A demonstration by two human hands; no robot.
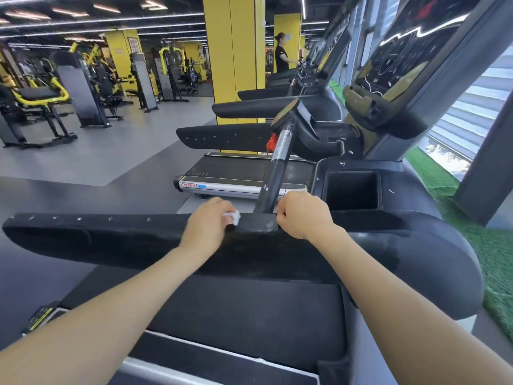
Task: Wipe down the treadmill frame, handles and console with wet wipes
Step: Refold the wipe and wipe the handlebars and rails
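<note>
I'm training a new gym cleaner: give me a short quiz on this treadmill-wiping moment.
1. True or false: the left hand grips a crumpled white wet wipe.
2. Where do both hands rest? A) the dark angled console screen B) the long black padded handrail C) the grey treadmill belt
3. Fill in: the square black cup holder lies to the ____ of the right hand.

Key: 1 true; 2 B; 3 right.
</note>
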